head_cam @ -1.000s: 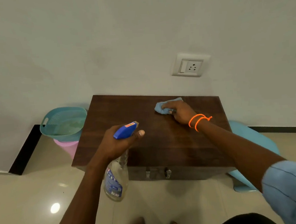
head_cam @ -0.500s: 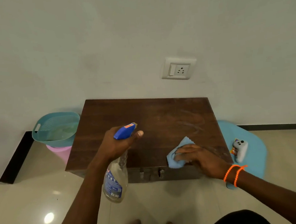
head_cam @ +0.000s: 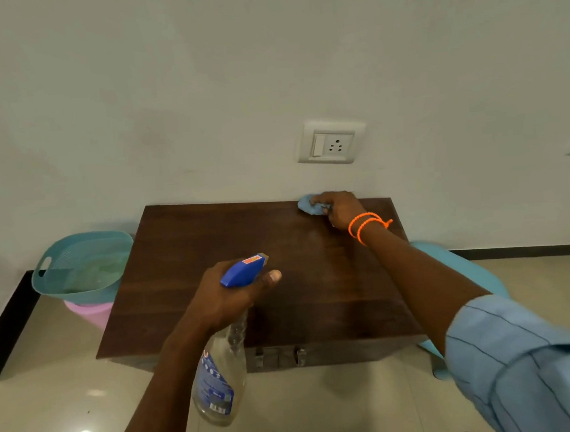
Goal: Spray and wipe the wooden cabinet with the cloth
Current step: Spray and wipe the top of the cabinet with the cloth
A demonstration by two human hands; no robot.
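A plain pale wall with a white switch-and-socket plate (head_cam: pixel 331 142) stands behind the low dark brown wooden cabinet (head_cam: pixel 211 241), which sits on a glossy beige tile floor. Half a second ago the right hand pressed the small light blue cloth at the front edge of the cabinet top, to the right; now the right hand (head_cam: pixel 338 207), with orange cords at the wrist, holds the bunched cloth (head_cam: pixel 306 205) at the back edge of the cabinet top, just below the socket plate and touching the wall line. So one stroke from front to back has been made, and I judge that the right part of the top is being wiped in long passes while the left part is not yet covered. The left hand (head_cam: pixel 225 296) is closed around the neck of the clear plastic spray bottle with a blue trigger head (head_cam: pixel 243 271), above the front middle of the cabinet, nozzle toward the back. A teal plastic basket (head_cam: pixel 49 266) stands just left of the cabinet.
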